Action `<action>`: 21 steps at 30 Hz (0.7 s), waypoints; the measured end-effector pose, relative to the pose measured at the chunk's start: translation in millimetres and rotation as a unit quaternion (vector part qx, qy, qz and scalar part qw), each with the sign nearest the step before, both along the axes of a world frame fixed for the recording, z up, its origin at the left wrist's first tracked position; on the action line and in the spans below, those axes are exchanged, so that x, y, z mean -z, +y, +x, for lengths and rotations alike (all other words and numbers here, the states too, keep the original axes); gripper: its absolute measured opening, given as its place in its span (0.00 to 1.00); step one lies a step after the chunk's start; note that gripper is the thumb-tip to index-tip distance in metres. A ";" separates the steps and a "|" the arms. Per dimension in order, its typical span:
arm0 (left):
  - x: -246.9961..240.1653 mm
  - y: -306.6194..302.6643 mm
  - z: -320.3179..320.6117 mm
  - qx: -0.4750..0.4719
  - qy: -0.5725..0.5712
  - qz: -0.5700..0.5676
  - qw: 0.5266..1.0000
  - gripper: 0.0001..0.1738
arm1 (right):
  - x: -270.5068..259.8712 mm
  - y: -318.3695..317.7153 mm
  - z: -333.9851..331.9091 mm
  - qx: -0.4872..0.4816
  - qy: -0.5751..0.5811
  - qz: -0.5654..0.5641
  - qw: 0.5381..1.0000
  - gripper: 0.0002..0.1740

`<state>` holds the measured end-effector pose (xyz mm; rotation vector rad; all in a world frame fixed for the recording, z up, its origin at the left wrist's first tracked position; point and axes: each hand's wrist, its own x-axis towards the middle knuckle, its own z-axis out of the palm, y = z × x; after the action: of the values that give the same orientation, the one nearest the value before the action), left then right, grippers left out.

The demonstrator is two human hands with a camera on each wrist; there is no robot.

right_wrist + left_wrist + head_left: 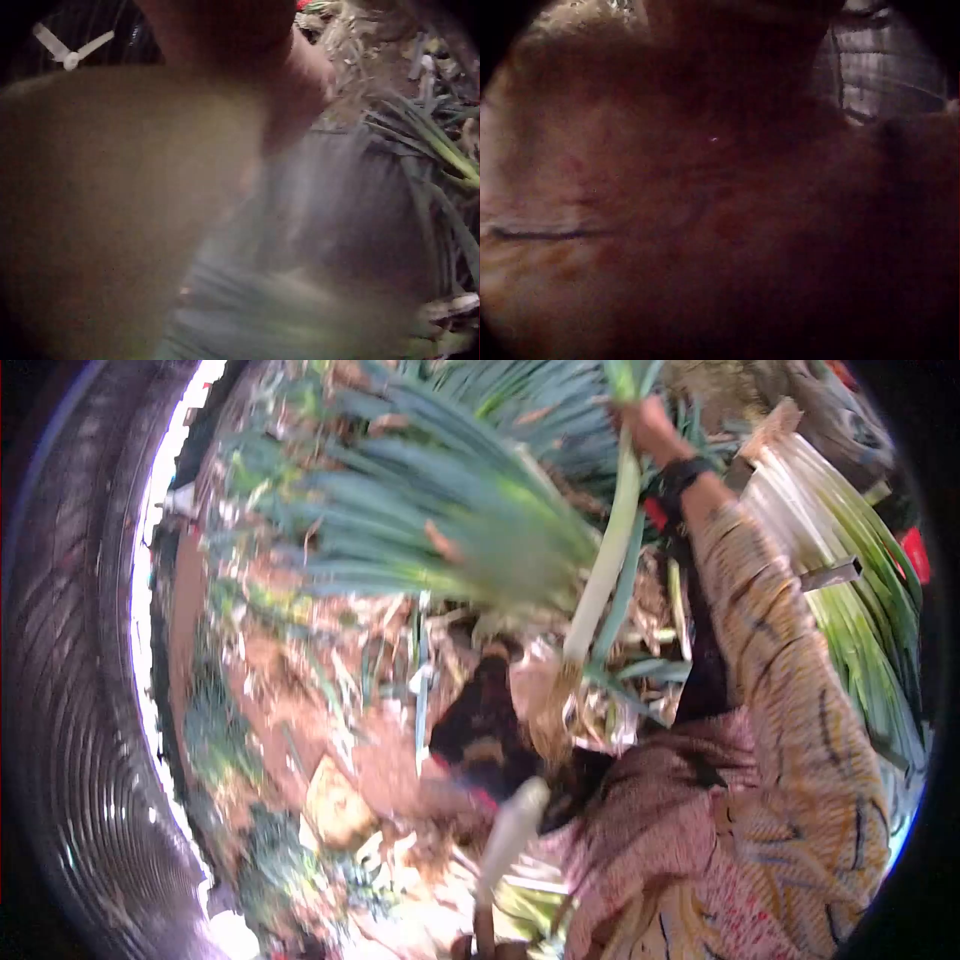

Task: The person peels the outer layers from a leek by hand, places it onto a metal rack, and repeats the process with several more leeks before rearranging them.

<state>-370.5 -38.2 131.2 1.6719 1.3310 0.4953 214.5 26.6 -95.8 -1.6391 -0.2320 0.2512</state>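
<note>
At the top of the head view, my right hand (655,432) grips a leek (607,565) near its leaves, its pale stem and roots hanging over the ground. My left hand (487,948) is only partly in view at the bottom edge, its fingers round the end of a blurred pale stalk (512,830). The left wrist view is dark, with skin and patterned cloth (544,262) close to the lens. In the right wrist view, my right hand (289,90) is beside a large blurred pale shape, with green leaves (277,307) below.
A large heap of leeks (430,500) fans out at the top. A tied leek bundle (850,550) lies at the right. Dry scraps and soil cover the ground (270,670) near a dark object (485,730). A corrugated surface (85,660) runs down the left side.
</note>
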 end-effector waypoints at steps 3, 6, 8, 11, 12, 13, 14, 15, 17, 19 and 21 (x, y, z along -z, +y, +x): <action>30.6 26.0 14.0 -0.029 -0.186 -0.181 0.965 0.22 | -53.2 -1.2 5.0 0.131 0.084 0.145 0.977 0.07; 54.2 71.3 65.5 0.338 0.105 0.107 0.929 0.17 | -89.3 -26.2 -5.4 0.128 0.034 0.268 0.954 0.06; 56.0 82.3 103.4 0.478 0.218 0.205 0.826 0.19 | -110.8 -52.2 -17.9 0.127 0.009 0.308 0.943 0.08; 56.6 84.9 142.6 0.507 0.279 0.288 0.763 0.18 | -145.1 -93.7 -44.7 0.127 0.030 0.374 0.918 0.20; 61.0 86.7 156.0 0.498 0.291 0.301 0.760 0.18 | -158.1 -107.2 -60.1 0.134 0.032 0.381 0.914 0.20; 55.0 80.6 170.9 0.451 0.244 0.355 0.782 0.16 | -162.7 -120.9 -67.2 0.121 0.007 0.402 0.908 0.19; 56.1 77.6 181.4 0.444 0.201 0.406 0.773 0.16 | -167.7 -132.6 -74.6 0.116 0.007 0.436 0.892 0.17; 59.0 75.2 190.3 0.434 0.156 0.453 0.763 0.17 | -173.1 -145.1 -82.6 0.108 0.006 0.469 0.876 0.16; 75.9 66.1 198.6 0.404 0.158 0.386 0.814 0.18 | -182.5 -174.0 -93.1 0.100 0.020 0.516 0.850 0.13; 86.6 51.9 202.4 0.387 0.175 0.321 0.846 0.19 | -192.8 -200.8 -99.9 0.087 0.035 0.556 0.826 0.11; 105.8 48.8 198.9 0.399 0.163 0.299 0.852 0.16 | -201.0 -222.0 -114.0 0.068 0.062 0.591 0.802 0.09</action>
<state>-171.5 10.7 25.4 2.7205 0.5762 0.1132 100.4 -195.4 105.3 -0.3776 -0.1157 0.0558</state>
